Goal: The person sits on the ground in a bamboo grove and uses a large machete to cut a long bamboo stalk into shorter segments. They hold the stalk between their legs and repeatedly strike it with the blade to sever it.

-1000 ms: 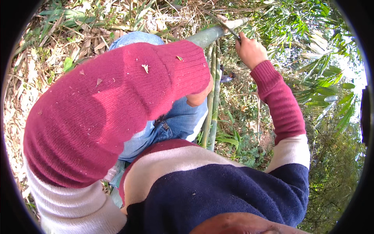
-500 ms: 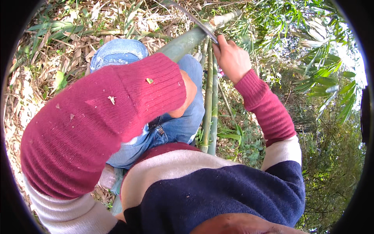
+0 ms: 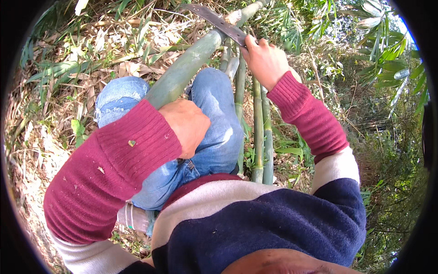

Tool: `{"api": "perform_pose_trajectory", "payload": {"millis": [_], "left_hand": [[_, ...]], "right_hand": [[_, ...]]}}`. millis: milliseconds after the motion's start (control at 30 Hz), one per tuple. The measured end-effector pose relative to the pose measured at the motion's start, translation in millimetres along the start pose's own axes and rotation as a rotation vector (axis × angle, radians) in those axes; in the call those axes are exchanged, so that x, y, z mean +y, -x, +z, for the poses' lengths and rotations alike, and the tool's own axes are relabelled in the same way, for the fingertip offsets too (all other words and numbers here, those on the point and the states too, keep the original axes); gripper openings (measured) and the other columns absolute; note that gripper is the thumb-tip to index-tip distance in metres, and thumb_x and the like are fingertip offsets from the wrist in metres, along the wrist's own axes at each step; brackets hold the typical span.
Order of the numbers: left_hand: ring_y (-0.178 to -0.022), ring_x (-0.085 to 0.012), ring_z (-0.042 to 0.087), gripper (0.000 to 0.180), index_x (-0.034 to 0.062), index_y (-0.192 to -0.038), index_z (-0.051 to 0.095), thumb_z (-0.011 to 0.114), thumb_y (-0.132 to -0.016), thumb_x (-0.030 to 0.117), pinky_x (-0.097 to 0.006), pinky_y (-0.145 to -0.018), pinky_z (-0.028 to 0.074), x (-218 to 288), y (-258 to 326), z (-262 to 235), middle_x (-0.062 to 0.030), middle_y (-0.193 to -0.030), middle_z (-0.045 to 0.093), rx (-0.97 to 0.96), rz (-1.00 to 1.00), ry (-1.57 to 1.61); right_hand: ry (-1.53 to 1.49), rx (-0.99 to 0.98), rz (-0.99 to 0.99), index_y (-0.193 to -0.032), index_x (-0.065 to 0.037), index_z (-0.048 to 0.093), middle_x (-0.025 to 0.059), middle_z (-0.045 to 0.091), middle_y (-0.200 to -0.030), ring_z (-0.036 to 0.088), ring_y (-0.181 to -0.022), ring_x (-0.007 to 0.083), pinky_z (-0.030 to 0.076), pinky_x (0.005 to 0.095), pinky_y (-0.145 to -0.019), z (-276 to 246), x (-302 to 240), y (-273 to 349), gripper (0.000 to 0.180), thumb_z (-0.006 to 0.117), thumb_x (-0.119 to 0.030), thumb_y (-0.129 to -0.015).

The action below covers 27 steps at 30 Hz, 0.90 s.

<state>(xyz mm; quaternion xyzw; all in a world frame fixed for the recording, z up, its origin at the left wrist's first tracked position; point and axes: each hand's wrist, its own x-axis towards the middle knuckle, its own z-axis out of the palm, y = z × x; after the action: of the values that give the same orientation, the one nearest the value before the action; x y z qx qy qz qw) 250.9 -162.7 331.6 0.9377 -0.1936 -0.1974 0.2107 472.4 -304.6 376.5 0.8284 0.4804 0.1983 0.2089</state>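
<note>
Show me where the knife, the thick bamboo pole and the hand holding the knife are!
knife (image 3: 214, 20), head view, on the flat blade.
thick bamboo pole (image 3: 182, 73), head view, on its green stem.
right hand (image 3: 264, 59), head view, on its back.

Dry leaf litter (image 3: 54, 137) covering ground at left, thin green bamboo stems (image 3: 262, 132) upright at centre, leafy undergrowth (image 3: 388, 59) along right edge.

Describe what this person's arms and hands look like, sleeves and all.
Both hands, the left hand and the right hand, are bare with no gloves. The knitted sleeves are maroon with ribbed cuffs, turning to a cream band higher up; small pale flecks cling to the left one.
</note>
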Motion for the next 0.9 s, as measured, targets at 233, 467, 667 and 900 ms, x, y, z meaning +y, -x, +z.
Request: {"api": "perform_pose_trajectory", "payload": {"millis": [233, 467, 667, 900], "left_hand": [[-0.092, -0.04, 0.073, 0.033, 0.0023, -0.106, 0.076, 0.069, -0.073, 0.005, -0.049, -0.09, 0.057, 4.1, 6.8, 3.8, -0.0224, -0.087, 0.074, 0.192, 0.082, 0.006], [-0.099, -0.041, 0.067, 0.052, 0.0045, -0.127, 0.071, 0.073, -0.076, 0.016, -0.049, -0.095, 0.053, 6.0, -3.5, -9.3, -0.023, -0.094, 0.073, 0.054, 0.052, -0.034], [-0.095, -0.04, 0.067, 0.052, 0.004, -0.125, 0.071, 0.072, -0.074, 0.013, -0.049, -0.094, 0.053, 6.0, 1.2, -6.1, -0.0219, -0.093, 0.073, 0.057, 0.023, -0.022], [-0.095, -0.0395, 0.066, 0.05, 0.0034, -0.125, 0.07, 0.072, -0.076, 0.014, -0.048, -0.092, 0.054, 13.9, -5.9, -13.4, -0.0199, -0.095, 0.072, 0.062, 0.045, -0.024]], "right_hand": [[-0.502, 0.036, -0.086, -0.117, -0.007, 0.063, 0.0161, 0.069, -0.074, 0.07, -0.066, 0.0352, 0.056, 0.0455, -0.061, 30.0, 76.8, -14.1, 0.032, 0.067, -0.034, -0.1], [-0.316, 0.177, -0.121, -0.121, -0.008, 0.058, 0.0194, 0.068, -0.091, 0.073, -0.076, 0.0339, 0.062, 0.0437, -0.066, 34.1, 33.9, 7.1, 0.028, 0.06, -0.021, -0.096], [-0.38, 0.244, -0.241, -0.123, -0.01, 0.055, 0.0112, 0.066, -0.097, 0.071, -0.088, 0.0299, 0.062, 0.041, -0.068, 22.0, -37.7, 23.6, 0.035, 0.061, -0.013, -0.089], [-0.173, 0.154, 0.068, -0.12, -0.006, 0.058, 0.0153, 0.071, -0.09, 0.074, -0.08, 0.0328, 0.062, 0.042, -0.064, 43.3, 40.3, 7.4, 0.035, 0.066, -0.013, -0.087]]}}
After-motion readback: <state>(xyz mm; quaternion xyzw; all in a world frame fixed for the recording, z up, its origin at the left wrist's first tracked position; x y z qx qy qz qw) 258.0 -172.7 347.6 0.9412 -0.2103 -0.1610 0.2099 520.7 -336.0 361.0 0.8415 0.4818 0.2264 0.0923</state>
